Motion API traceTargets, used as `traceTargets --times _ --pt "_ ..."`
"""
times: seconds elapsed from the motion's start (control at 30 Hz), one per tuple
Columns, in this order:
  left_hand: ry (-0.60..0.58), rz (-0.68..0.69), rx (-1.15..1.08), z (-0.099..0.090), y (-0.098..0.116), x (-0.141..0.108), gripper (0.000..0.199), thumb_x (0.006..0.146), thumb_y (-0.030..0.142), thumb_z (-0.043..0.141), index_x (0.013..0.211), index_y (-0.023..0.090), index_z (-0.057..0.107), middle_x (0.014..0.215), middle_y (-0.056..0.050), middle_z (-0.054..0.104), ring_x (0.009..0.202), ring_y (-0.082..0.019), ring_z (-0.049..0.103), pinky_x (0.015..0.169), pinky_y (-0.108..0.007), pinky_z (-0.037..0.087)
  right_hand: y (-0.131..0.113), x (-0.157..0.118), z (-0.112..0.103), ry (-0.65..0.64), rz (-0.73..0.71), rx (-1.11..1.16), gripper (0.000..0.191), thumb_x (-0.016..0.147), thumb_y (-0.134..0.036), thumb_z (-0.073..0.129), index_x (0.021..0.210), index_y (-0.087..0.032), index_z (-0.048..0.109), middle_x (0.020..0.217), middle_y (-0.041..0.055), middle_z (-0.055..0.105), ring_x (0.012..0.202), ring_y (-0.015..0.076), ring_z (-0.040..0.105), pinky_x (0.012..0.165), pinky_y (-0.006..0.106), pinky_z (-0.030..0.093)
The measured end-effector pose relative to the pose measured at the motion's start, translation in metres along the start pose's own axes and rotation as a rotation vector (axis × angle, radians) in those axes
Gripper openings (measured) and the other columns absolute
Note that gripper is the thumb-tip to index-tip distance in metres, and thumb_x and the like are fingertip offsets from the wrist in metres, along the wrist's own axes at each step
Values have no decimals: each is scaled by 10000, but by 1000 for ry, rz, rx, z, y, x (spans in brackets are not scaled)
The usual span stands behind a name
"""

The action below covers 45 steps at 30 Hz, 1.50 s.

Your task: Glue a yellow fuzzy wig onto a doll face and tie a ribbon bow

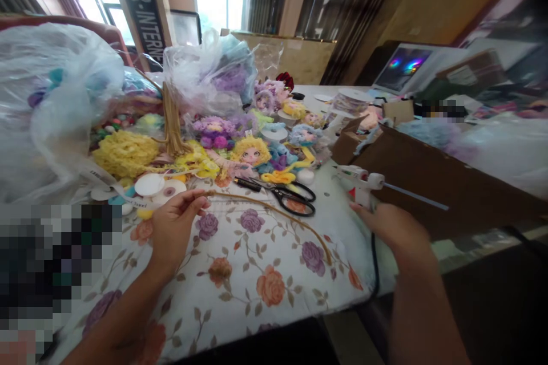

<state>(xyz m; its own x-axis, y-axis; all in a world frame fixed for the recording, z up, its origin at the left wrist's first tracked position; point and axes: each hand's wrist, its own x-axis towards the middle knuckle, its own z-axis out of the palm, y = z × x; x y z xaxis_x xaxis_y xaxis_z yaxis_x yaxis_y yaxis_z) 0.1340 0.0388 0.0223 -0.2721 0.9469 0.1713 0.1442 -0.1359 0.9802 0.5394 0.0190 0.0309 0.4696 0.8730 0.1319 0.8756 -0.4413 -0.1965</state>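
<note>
Between the thumb and fingers of my left hand is one end of a thin brown stem, which curves to the right over the flowered cloth. My right hand, somewhat blurred, is closed around a white glue gun at the table's right side. A clear glue stick sticks out of the gun's back, and a black cord hangs below it. Black-handled scissors lie beyond the stem, between my hands.
Yarn dolls, yellow yarn and white ribbon spools crowd the back of the table. Clear plastic bags stand behind them. A brown cardboard box is at the right, and a laptop sits farther back.
</note>
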Motion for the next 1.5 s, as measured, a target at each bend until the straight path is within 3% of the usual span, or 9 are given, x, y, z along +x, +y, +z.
traceTargets --times 0.1,0.2,0.37,0.53,0.67,0.8,0.93,1.13,1.5 --pt "20 29 -36 -1 1 3 238 745 331 683 897 148 689 706 -18 683 653 -136 624 618 -247 523 -31 -38 -21 -111 -25 -118 477 846 -560 427 621 -193 633 688 165 665 642 317 626 543 389 398" --pt "33 37 -67 -2 -3 6 223 748 336 679 868 148 676 689 -9 668 642 -129 614 612 -242 512 -92 -61 -29 -85 -463 133 290 895 -403 453 913 -218 675 916 97 703 833 263 641 684 345 448" --pt "-29 -16 -98 -1 -13 9 214 765 336 654 872 151 666 687 -5 659 640 -121 597 586 -223 480 -203 -63 -3 -85 -1008 -2 191 825 -70 485 815 -143 662 898 148 673 915 281 577 764 357 404" --pt "-84 -67 -187 1 -19 12 219 743 337 674 844 145 648 753 -23 678 700 -131 620 655 -248 513 -255 -53 43 -70 -984 8 182 856 -162 507 971 -101 635 979 204 650 1008 329 526 820 406 384" --pt "-108 -75 -239 1 -18 12 205 774 333 642 849 143 628 798 -36 681 770 -152 643 705 -280 535 -254 -43 54 -159 -881 216 167 867 -122 466 925 -123 622 914 145 670 891 239 572 755 319 402" --pt "-171 -24 -148 0 -14 10 189 814 328 594 865 152 640 830 -41 680 793 -158 638 740 -294 536 -230 -38 36 -234 -736 640 126 872 -221 513 863 -174 630 705 15 636 624 147 539 584 247 375" --pt "-274 73 36 -2 -10 6 191 860 310 529 878 174 663 878 -45 681 811 -162 625 750 -287 512 -207 -48 18 -281 -748 839 153 829 -301 594 788 -177 674 650 6 621 541 121 469 530 248 340" --pt "-312 184 231 -2 -7 3 151 858 281 527 866 185 644 746 -12 627 681 -140 571 648 -250 442 -199 -63 15 -258 -909 769 132 809 -295 643 748 -195 706 701 24 640 660 147 543 618 263 374" --pt "-439 78 208 4 -1 -3 178 852 336 519 844 181 606 624 21 551 517 -106 483 502 -217 371 -203 -71 16 -82 -1038 652 112 821 -261 608 760 -192 672 746 42 600 766 184 538 727 302 386"
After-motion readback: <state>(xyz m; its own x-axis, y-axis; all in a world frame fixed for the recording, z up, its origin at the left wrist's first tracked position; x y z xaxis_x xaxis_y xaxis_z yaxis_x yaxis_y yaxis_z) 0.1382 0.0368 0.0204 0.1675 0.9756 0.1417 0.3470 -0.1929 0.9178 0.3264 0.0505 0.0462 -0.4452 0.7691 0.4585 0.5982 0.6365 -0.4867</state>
